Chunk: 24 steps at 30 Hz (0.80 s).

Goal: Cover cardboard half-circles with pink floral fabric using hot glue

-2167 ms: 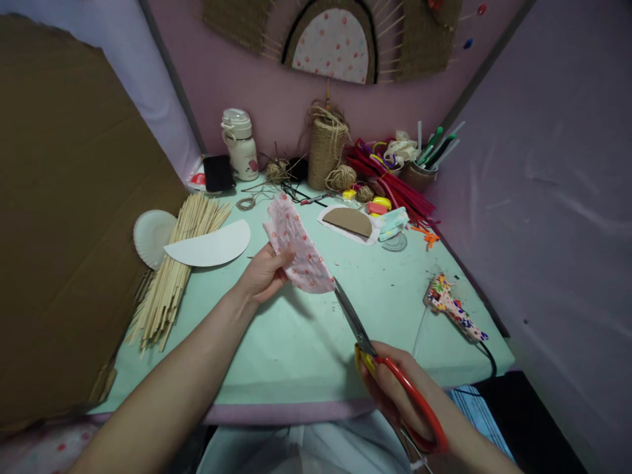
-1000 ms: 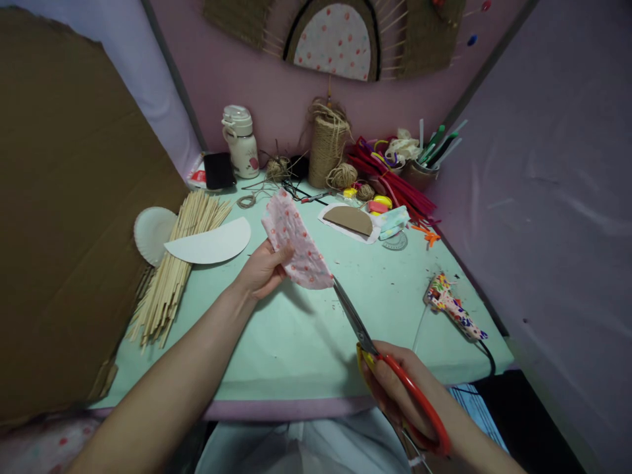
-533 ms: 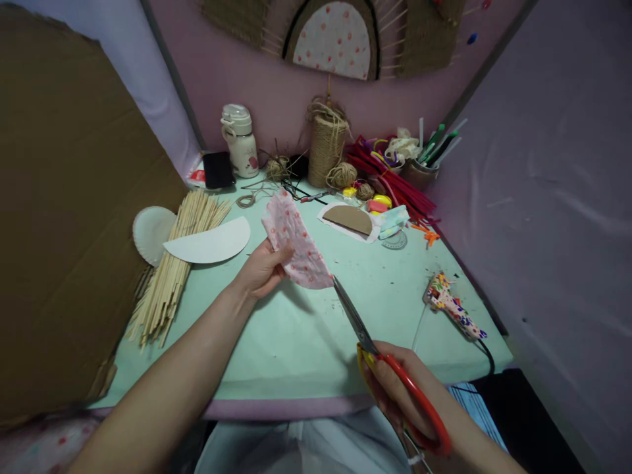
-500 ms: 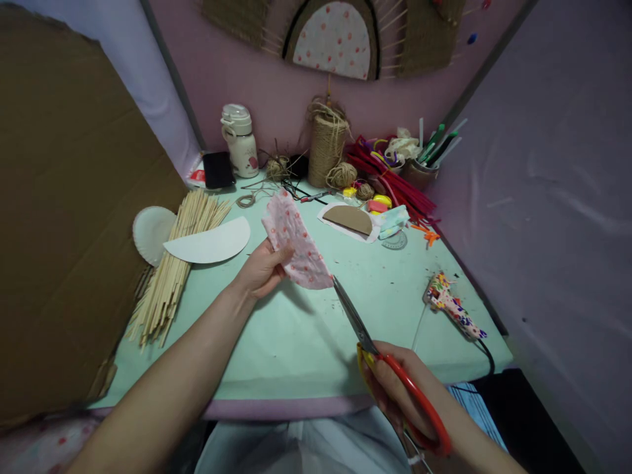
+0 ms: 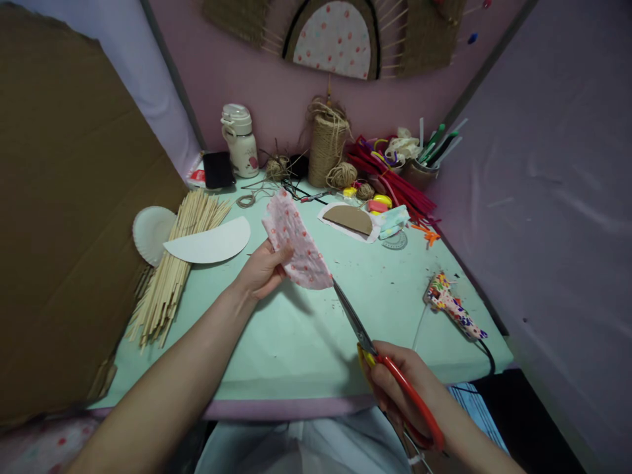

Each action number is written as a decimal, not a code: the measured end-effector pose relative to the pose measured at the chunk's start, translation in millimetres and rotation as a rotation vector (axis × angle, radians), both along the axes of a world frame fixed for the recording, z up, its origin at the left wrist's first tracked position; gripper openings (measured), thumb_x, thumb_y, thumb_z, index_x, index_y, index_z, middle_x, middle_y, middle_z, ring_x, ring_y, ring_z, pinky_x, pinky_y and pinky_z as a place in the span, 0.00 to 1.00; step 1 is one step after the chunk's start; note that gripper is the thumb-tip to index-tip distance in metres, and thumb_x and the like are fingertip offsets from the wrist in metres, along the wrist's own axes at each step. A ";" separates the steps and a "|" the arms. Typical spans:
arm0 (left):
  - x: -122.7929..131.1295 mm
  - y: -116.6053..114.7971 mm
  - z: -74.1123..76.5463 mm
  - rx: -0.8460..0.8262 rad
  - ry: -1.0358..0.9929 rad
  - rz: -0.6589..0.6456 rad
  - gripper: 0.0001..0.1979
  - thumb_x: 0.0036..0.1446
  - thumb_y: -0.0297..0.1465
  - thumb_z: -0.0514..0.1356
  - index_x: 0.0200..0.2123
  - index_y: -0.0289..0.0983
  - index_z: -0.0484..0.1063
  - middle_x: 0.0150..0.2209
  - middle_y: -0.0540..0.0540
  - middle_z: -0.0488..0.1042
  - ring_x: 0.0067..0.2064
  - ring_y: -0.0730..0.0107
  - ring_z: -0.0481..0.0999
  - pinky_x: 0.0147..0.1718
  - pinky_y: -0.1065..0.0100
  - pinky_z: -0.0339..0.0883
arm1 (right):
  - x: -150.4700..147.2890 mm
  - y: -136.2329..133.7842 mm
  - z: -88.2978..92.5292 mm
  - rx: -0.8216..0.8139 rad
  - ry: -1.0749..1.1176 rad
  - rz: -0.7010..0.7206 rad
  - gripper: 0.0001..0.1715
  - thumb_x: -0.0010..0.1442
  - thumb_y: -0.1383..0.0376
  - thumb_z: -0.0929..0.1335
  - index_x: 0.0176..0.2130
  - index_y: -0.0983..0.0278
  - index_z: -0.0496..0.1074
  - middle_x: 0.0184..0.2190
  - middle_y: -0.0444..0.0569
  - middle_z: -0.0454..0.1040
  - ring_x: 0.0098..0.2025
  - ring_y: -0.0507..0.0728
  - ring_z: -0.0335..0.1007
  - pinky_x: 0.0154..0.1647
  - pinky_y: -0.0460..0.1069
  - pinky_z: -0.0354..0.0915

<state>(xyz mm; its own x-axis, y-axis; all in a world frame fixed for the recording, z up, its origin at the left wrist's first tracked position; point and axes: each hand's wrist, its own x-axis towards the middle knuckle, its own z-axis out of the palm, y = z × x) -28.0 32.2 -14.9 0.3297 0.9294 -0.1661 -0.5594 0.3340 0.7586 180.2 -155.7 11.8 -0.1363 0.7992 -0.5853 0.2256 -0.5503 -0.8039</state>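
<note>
A half-round piece of pink dotted fabric (image 5: 299,247) is pinched between the thumb and fingers of my left hand (image 5: 264,268), raised over the table. My right hand (image 5: 402,382) grips red-handled scissors (image 5: 353,316). Their blades look nearly closed, and the tips meet the fabric's lower right corner. Left of my left hand, a white half-round sheet (image 5: 212,242) lies across a bundle of thin wooden sticks (image 5: 170,283). Beyond the fabric, a brown cardboard half-round (image 5: 348,220) rests on a white piece.
A patterned glue gun (image 5: 454,306) with a cord lies at the right edge. Along the back stand a white bottle (image 5: 241,145), a twine spool (image 5: 326,148), red strips (image 5: 395,181) and a pen cup (image 5: 421,174). A large cardboard sheet (image 5: 74,210) rises at the left.
My right hand and the scissor handles have shifted very slightly, with the handles drawing a little closer together. My left hand and the fabric stay almost in place.
</note>
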 end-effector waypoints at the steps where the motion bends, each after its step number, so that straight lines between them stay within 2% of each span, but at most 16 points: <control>1: -0.3 0.3 -0.5 -0.001 -0.008 0.003 0.21 0.37 0.30 0.75 0.38 0.35 0.75 0.34 0.45 0.80 0.34 0.65 0.79 0.38 0.64 0.75 | -0.4 -1.1 -0.3 0.003 0.003 -0.001 0.36 0.48 0.31 0.64 0.27 0.60 0.59 0.15 0.36 0.60 0.12 0.45 0.50 0.12 0.42 0.48; 4: -1.7 1.5 -1.1 -0.007 -0.046 0.018 0.18 0.40 0.28 0.74 0.36 0.36 0.75 0.33 0.47 0.80 0.33 0.68 0.79 0.38 0.66 0.75 | -0.1 -4.6 -1.4 0.017 -0.013 -0.013 0.33 0.52 0.34 0.63 0.27 0.60 0.59 0.15 0.36 0.60 0.13 0.45 0.48 0.13 0.43 0.47; 7: -3.1 2.4 -0.4 -0.019 -0.118 0.030 0.16 0.42 0.29 0.73 0.35 0.37 0.74 0.30 0.50 0.79 0.33 0.68 0.79 0.43 0.62 0.75 | 4.9 0.5 -4.3 0.111 -0.131 -0.022 0.28 0.57 0.39 0.62 0.26 0.59 0.58 0.16 0.37 0.58 0.15 0.47 0.49 0.16 0.44 0.48; 9: -3.7 2.5 0.2 -0.031 -0.164 0.032 0.15 0.43 0.29 0.73 0.34 0.37 0.73 0.30 0.50 0.79 0.34 0.68 0.79 0.46 0.59 0.74 | 10.0 12.8 -8.8 0.255 -0.331 -0.029 0.25 0.56 0.43 0.64 0.25 0.59 0.57 0.16 0.38 0.58 0.18 0.49 0.53 0.20 0.45 0.50; 11: -3.9 2.1 0.7 -0.042 -0.195 0.041 0.16 0.41 0.29 0.74 0.34 0.36 0.73 0.31 0.49 0.79 0.35 0.67 0.79 0.46 0.59 0.73 | 13.9 31.4 -15.9 0.397 -0.637 -0.024 0.22 0.55 0.47 0.67 0.25 0.59 0.59 0.18 0.40 0.61 0.21 0.52 0.56 0.23 0.46 0.51; 13: -4.1 1.5 1.0 -0.053 -0.207 0.046 0.19 0.38 0.28 0.75 0.35 0.36 0.74 0.33 0.48 0.80 0.36 0.66 0.79 0.45 0.62 0.74 | 14.9 53.4 -24.7 0.470 -0.921 0.002 0.16 0.58 0.52 0.66 0.29 0.60 0.62 0.20 0.43 0.66 0.23 0.54 0.59 0.24 0.47 0.49; 16: -4.4 0.7 1.4 -0.070 -0.211 0.049 0.22 0.34 0.27 0.76 0.34 0.36 0.74 0.33 0.48 0.80 0.37 0.65 0.79 0.45 0.62 0.73 | 12.0 84.7 -37.3 0.533 -1.150 0.047 0.09 0.63 0.59 0.63 0.36 0.63 0.66 0.29 0.51 0.73 0.29 0.58 0.67 0.27 0.49 0.53; 19: -4.0 0.0 1.8 -0.079 -0.236 0.053 0.18 0.36 0.25 0.75 0.32 0.36 0.74 0.32 0.50 0.79 0.38 0.66 0.79 0.49 0.60 0.71 | 11.4 105.6 -43.4 0.608 -1.249 0.056 0.11 0.64 0.62 0.62 0.38 0.67 0.70 0.35 0.59 0.74 0.38 0.63 0.70 0.36 0.52 0.60; 21: -2.9 -0.7 2.2 -0.080 -0.245 0.038 0.15 0.39 0.24 0.74 0.31 0.37 0.73 0.32 0.51 0.79 0.38 0.68 0.78 0.51 0.58 0.69 | 13.9 111.0 -41.1 0.653 -1.244 0.072 0.13 0.64 0.64 0.62 0.39 0.69 0.72 0.39 0.63 0.74 0.42 0.66 0.69 0.42 0.56 0.62; 24: -0.6 -2.6 2.9 -0.080 -0.241 0.018 0.15 0.39 0.24 0.74 0.31 0.36 0.74 0.31 0.50 0.79 0.38 0.67 0.78 0.52 0.56 0.69 | 14.7 107.6 -26.8 0.780 -1.021 -0.019 0.13 0.63 0.64 0.63 0.43 0.69 0.73 0.43 0.62 0.75 0.46 0.66 0.69 0.48 0.58 0.63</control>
